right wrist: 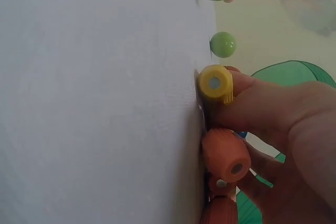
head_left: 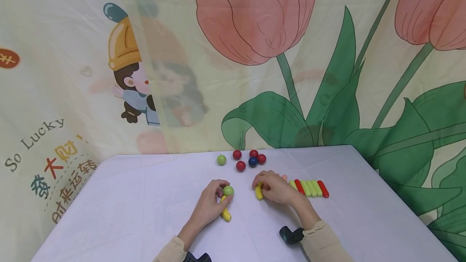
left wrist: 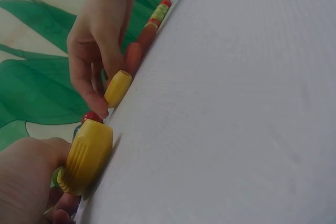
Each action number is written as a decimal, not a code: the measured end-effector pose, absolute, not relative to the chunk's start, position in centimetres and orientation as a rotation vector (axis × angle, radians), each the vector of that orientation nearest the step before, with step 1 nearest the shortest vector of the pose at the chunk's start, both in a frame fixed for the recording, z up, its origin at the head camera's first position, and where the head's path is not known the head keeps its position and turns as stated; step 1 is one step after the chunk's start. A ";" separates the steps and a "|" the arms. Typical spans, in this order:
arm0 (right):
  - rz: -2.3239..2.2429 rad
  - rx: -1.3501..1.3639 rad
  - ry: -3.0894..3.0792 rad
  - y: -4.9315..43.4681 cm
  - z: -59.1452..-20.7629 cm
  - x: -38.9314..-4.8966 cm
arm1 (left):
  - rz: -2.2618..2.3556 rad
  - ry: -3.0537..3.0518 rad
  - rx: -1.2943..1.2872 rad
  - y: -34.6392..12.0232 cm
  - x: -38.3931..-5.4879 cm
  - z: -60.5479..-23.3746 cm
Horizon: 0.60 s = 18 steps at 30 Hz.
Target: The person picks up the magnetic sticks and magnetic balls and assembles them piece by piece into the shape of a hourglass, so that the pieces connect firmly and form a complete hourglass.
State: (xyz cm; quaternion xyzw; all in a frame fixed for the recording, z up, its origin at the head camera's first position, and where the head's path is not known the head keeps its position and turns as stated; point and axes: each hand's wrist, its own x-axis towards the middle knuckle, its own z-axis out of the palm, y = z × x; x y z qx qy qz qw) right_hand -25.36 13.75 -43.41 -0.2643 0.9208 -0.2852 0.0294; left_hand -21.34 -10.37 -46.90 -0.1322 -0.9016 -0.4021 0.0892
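While the left hand (head_left: 209, 200) is curling round a green ball (head_left: 228, 191), its thumb is crossing the left banana (head_left: 226, 215), which is sticking out at 6 o'clock from that ball (head view, 12 = far edge). Can't tell if those two are touching. Purple ball (head_left: 219, 193) is showing partly at 9 o'clock from the green one, under the same fingers.

Right hand (head_left: 278, 188) is working apart from the left, at its 3 o'clock, and is pinching the right banana (head_left: 259, 192). Can't tell if that one is touching the table (head_left: 145, 209).

Sticks are lying in a row at 3 o'clock from the right hand: green, red (head_left: 299, 186), three green (head_left: 308, 188), red. Orange stick (right wrist: 226, 156) is sitting just beside the right hand in the right wrist view.

Blue ball (head_left: 253, 162) is sitting at 11 o'clock from the right banana, four red balls (head_left: 240, 166) ringing it from 8 round to 2 o'clock. Loose green ball (head_left: 221, 159) is lying at 9 o'clock from that bunch.

Tulip backdrop (head_left: 257, 15) is hanging at 12 o'clock, behind the table.
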 end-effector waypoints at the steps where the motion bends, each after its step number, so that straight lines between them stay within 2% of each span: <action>1: -0.873 -0.814 2.846 13.7 -43.4 -25.3 | -1.195 -2.683 -0.393 -10.4 -21.3 -46.9; 18: -0.763 -0.862 2.940 13.4 -43.9 -25.3 | -1.181 -2.678 -0.387 -10.3 -21.3 -47.0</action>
